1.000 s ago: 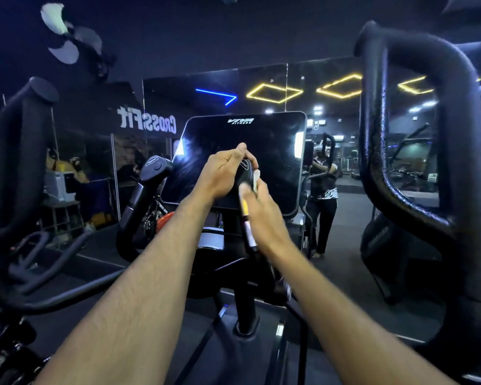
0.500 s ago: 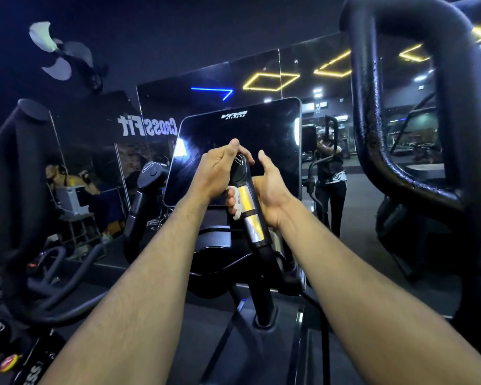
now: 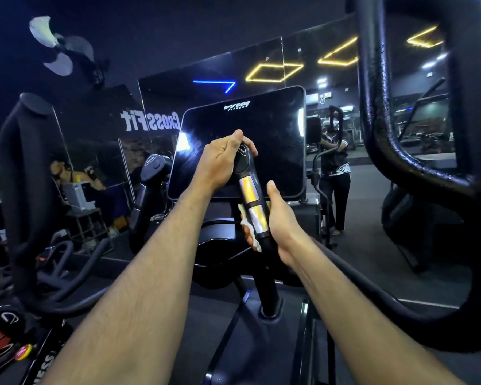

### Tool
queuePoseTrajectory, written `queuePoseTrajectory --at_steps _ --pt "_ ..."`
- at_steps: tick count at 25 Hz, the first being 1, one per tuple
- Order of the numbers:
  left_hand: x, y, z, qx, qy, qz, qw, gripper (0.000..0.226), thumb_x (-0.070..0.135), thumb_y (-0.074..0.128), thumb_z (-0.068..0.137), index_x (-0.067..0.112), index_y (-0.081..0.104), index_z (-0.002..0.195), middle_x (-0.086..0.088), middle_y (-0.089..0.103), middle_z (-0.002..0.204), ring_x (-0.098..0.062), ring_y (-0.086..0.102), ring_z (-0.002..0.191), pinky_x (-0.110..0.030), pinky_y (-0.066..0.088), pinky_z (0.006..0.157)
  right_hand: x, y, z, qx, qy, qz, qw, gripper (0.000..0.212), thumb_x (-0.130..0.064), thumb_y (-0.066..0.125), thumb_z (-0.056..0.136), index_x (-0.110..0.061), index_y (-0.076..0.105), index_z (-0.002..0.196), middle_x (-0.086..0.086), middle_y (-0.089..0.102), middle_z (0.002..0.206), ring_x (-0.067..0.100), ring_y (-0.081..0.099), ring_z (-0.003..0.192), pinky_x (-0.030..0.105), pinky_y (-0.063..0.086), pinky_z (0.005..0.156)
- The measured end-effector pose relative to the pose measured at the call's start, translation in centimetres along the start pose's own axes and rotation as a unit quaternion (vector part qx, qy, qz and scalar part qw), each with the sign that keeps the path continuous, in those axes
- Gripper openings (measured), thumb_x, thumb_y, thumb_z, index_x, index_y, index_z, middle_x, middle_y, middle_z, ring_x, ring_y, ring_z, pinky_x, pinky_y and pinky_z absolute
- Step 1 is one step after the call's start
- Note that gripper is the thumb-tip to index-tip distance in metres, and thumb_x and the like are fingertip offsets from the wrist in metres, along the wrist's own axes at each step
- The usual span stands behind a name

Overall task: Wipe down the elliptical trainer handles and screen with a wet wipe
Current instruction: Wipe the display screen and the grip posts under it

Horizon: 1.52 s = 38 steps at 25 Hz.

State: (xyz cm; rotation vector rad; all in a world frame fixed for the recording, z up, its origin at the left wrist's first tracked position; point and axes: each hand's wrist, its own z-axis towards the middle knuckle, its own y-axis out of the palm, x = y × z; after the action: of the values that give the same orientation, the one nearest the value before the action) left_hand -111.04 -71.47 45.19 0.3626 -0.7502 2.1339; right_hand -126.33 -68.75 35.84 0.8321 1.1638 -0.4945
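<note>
The trainer's inner right handle [image 3: 250, 195] is a black post with two shiny metal sensor plates, rising in front of the dark screen [image 3: 264, 140]. My left hand [image 3: 222, 159] grips the handle's black top. My right hand [image 3: 282, 220] wraps round the lower sensor plate, and holds a white wet wipe [image 3: 247, 226] against the handle; the wipe shows at the handle's left side. The matching inner left handle [image 3: 153, 168] stands untouched beside the screen.
Two thick black moving arms flank me, the left arm [image 3: 25, 173] and the right arm [image 3: 400, 129]. A mirror wall behind the screen reflects a person [image 3: 333, 173] and ceiling lights. A fan [image 3: 61, 48] hangs at the upper left. Gear lies on the floor at the lower left.
My right hand with the wipe has slid down the handle from its top to the lower sensor plate. My left hand has kept its grip on the top.
</note>
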Motion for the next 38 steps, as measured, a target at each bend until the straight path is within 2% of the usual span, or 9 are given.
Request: queuePoseTrajectory --at_steps 5,7,9,13,19,22,27,32,38 --pt "-0.2 0.2 0.2 0.017 0.003 -0.009 1.0 0.05 0.053 0.036 0.105 0.039 0.076 0.079 -0.008 0.078 0.094 -0.035 0.07 0.101 -0.055 0.05 0.102 4.0 -0.7 -2.7 0.191 -0.235 -0.196 0.933 0.055 -0.05 0.031 0.107 -0.017 0.068 0.082 -0.008 0.072 0.083 0.015 0.066 0.076 0.048 0.053 0.077" --pt "-0.4 0.3 0.0 0.021 0.001 -0.009 1.0 0.051 0.053 0.036 0.105 0.037 0.076 0.079 -0.009 0.078 0.093 -0.036 0.07 0.1 -0.056 0.05 0.101 4.1 -0.4 -3.2 0.162 -0.3 -0.308 0.888 0.034 -0.038 0.032 0.111 -0.035 0.058 0.133 -0.028 0.057 0.131 -0.007 0.053 0.122 0.029 0.04 0.108" --pt "-0.3 0.3 -0.1 0.022 0.0 -0.002 1.0 0.051 0.053 0.036 0.106 0.036 0.077 0.081 -0.006 0.078 0.093 -0.033 0.071 0.099 -0.056 0.05 0.101 2.4 0.2 -1.9 0.095 -0.302 -0.402 0.859 0.056 -0.036 0.034 0.11 -0.026 0.015 0.162 -0.017 0.02 0.165 -0.003 0.016 0.151 0.028 0.016 0.125" --pt "0.2 0.2 -0.2 0.018 -0.007 -0.005 1.0 0.05 0.052 0.036 0.106 0.036 0.077 0.082 -0.003 0.078 0.094 -0.029 0.073 0.098 -0.056 0.051 0.1 0.2 0.3 -0.6 0.064 -0.313 -0.528 0.787 0.083 -0.031 0.05 0.104 -0.015 -0.008 0.162 -0.001 -0.011 0.171 0.008 -0.008 0.156 0.032 0.006 0.128" --pt "0.5 0.5 -0.8 0.033 -0.017 0.032 0.999 0.049 0.059 0.037 0.103 0.034 0.077 0.085 -0.012 0.075 0.093 -0.028 0.068 0.094 -0.049 0.051 0.097 5.5 -1.7 -4.7 0.1 -0.421 -0.592 0.68 0.078 -0.004 0.05 0.091 -0.003 0.016 0.16 0.008 0.006 0.17 0.023 0.002 0.158 0.046 0.015 0.127" --pt "1.3 0.4 -1.5 0.044 -0.036 0.041 0.998 0.046 0.059 0.041 0.099 0.031 0.076 0.085 -0.003 0.072 0.089 -0.012 0.062 0.084 -0.045 0.05 0.094 7.7 -2.9 -6.1 0.103 -0.451 -0.539 0.704 0.064 0.008 0.045 0.095 -0.002 0.03 0.156 0.01 0.025 0.166 0.019 0.016 0.156 0.037 0.017 0.127" --pt "3.9 2.7 -2.1 0.115 -0.132 0.177 0.969 0.023 0.051 0.051 0.091 0.035 0.067 0.088 0.014 0.064 0.103 -0.02 0.061 0.098 -0.039 0.047 0.085 6.0 -3.7 -6.1 0.231 -0.246 -0.176 0.925 0.016 -0.016 0.065 0.099 -0.022 0.079 0.099 -0.002 0.078 0.095 0.011 0.072 0.095 0.039 0.057 0.089" --pt "4.1 3.9 -2.6 0.168 -0.127 0.224 0.952 0.017 0.043 0.051 0.095 0.032 0.063 0.095 0.011 0.059 0.106 -0.023 0.058 0.1 -0.037 0.043 0.078 4.3 -1.6 -4.0 0.243 -0.366 -0.227 0.869 0.022 -0.02 0.062 0.1 -0.015 0.073 0.12 -0.001 0.066 0.129 0.01 0.061 0.122 0.037 0.048 0.108" --pt "3.9 3.8 -2.9 0.177 -0.099 0.225 0.953 0.017 0.04 0.051 0.097 0.032 0.065 0.096 0.013 0.06 0.106 -0.016 0.057 0.097 -0.032 0.036 0.072 13.8 -2.9 -6.1 0.194 -0.445 -0.404 0.775 0.069 0.027 0.044 0.087 0.002 0.038 0.151 0.014 0.034 0.162 0.022 0.029 0.153 0.041 0.027 0.124"
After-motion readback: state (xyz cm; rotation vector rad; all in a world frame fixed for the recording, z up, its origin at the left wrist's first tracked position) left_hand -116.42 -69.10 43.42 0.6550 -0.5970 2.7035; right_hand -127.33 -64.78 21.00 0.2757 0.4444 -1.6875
